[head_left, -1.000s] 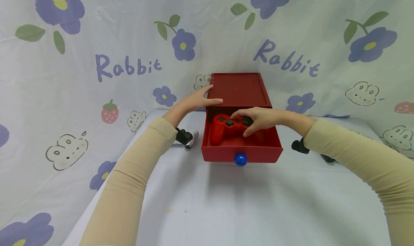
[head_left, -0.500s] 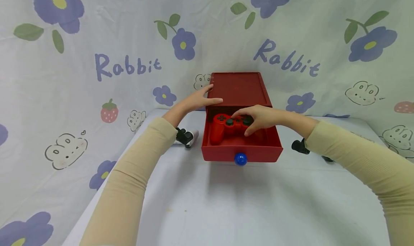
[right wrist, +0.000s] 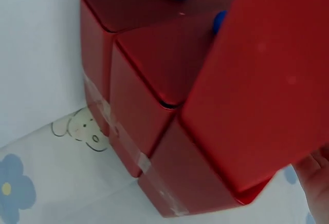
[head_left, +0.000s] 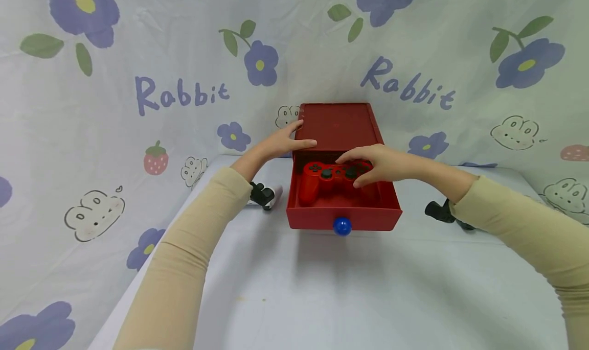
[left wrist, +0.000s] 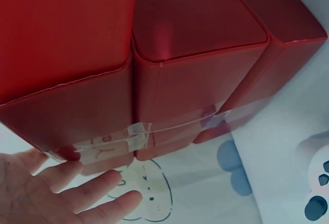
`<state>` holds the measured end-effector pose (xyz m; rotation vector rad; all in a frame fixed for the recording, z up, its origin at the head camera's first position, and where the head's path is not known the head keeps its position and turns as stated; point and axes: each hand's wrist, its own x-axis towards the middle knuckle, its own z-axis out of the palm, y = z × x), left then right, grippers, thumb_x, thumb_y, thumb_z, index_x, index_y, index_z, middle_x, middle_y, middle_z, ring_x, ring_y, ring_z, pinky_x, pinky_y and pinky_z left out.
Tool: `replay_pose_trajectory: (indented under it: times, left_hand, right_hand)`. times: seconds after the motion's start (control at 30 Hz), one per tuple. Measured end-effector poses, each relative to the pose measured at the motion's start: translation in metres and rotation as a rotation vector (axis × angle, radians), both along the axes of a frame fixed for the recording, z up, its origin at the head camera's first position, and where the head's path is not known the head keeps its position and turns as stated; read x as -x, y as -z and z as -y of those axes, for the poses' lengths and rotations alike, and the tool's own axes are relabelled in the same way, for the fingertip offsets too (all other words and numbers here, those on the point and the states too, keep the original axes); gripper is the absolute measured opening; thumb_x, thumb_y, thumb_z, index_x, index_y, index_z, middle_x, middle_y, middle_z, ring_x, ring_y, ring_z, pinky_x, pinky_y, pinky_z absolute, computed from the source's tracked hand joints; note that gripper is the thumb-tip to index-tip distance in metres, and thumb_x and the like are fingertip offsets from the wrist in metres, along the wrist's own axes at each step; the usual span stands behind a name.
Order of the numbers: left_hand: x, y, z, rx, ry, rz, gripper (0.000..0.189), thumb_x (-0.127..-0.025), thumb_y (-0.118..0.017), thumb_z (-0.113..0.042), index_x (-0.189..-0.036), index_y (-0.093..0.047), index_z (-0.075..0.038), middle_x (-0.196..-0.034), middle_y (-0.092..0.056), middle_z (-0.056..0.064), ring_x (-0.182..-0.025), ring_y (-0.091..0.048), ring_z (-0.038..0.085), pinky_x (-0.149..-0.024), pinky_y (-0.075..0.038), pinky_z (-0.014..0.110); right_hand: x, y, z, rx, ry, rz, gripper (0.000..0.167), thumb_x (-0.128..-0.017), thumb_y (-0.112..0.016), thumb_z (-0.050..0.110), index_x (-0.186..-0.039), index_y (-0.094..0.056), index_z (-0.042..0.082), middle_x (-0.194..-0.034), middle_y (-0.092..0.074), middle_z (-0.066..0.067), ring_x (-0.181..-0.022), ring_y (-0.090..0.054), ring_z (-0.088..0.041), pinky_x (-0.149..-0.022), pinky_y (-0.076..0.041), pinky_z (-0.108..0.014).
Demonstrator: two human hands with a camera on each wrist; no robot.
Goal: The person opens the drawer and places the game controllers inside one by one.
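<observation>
A red game controller with black thumbsticks lies in the pulled-out top drawer of a red drawer unit. My right hand hovers at the drawer's right side, fingers loosely bent and spread over the controller's right half, gripping nothing. In the right wrist view only a piece of that hand shows beside the drawer. My left hand lies against the unit's upper left edge, fingers spread. Its straight fingers in the left wrist view, with the palm of the left hand, stand by the unit's side.
A blue ball knob sits on the drawer front. Left of the unit, a white controller lies on the white table, partly behind the black wrist camera. A patterned cloth hangs behind.
My right hand has drawn slightly up and to the right, uncovering more of the red controller. The left hand, the drawer and the controller stay where they were.
</observation>
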<state>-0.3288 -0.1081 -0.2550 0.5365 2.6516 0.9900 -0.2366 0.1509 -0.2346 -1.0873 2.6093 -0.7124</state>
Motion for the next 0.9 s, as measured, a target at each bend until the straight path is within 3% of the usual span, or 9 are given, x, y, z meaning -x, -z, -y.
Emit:
replay_pose_trajectory:
  times: [0.07,0.17,0.3,0.57,0.9]
  left_hand:
    - [0.0,0.0,0.0,0.0,-0.001,-0.001,0.087,-0.082,-0.058,-0.054,-0.148,-0.011,-0.023,-0.153,-0.015,0.002,-0.139,-0.016,0.023,-0.108,-0.022,0.048]
    - [0.0,0.001,0.0,-0.007,0.003,-0.001,0.087,-0.082,-0.058,-0.054,-0.148,-0.011,-0.023,-0.153,-0.015,0.002,-0.139,-0.016,0.023,-0.109,-0.022,0.048]
    - [0.0,0.002,0.001,-0.021,0.007,-0.004,0.086,-0.082,-0.058,-0.052,-0.148,-0.011,-0.022,-0.153,-0.015,0.002,-0.139,-0.016,0.023,-0.109,-0.022,0.047]
    - [0.0,0.002,0.001,-0.028,0.005,-0.003,0.087,-0.082,-0.058,-0.052,-0.148,-0.011,-0.022,-0.153,-0.016,0.002,-0.139,-0.016,0.022,-0.109,-0.022,0.046]
    - [0.001,0.003,0.001,-0.026,0.004,-0.003,0.087,-0.082,-0.058,-0.054,-0.148,-0.011,-0.024,-0.153,-0.015,0.0,-0.139,-0.016,0.021,-0.109,-0.021,0.047]
  right_hand:
    - [-0.005,-0.003,-0.001,0.023,0.005,-0.001,0.048,-0.083,-0.068,0.012,-0.128,-0.051,0.006,-0.125,-0.054,-0.014,-0.117,-0.048,-0.03,-0.094,-0.042,-0.047]
    - [-0.015,-0.008,0.0,0.061,0.01,0.004,0.041,-0.083,-0.067,0.009,-0.122,-0.055,0.003,-0.103,-0.063,-0.01,-0.097,-0.059,-0.024,-0.083,-0.05,-0.038]
    - [-0.034,-0.015,0.002,0.089,0.009,0.0,0.033,-0.083,-0.067,0.01,-0.114,-0.06,0.003,-0.079,-0.061,0.0,-0.071,-0.059,-0.017,-0.066,-0.05,-0.025]
    - [-0.074,-0.015,0.006,0.088,0.005,0.023,0.03,-0.082,-0.069,0.015,-0.109,-0.062,0.007,-0.078,-0.06,0.005,-0.065,-0.056,-0.01,-0.06,-0.048,-0.023]
    - [-0.107,0.013,0.019,0.078,0.004,0.164,0.034,-0.082,-0.067,0.011,-0.115,-0.06,0.009,-0.078,-0.064,0.007,-0.061,-0.056,-0.004,-0.059,-0.05,-0.022]
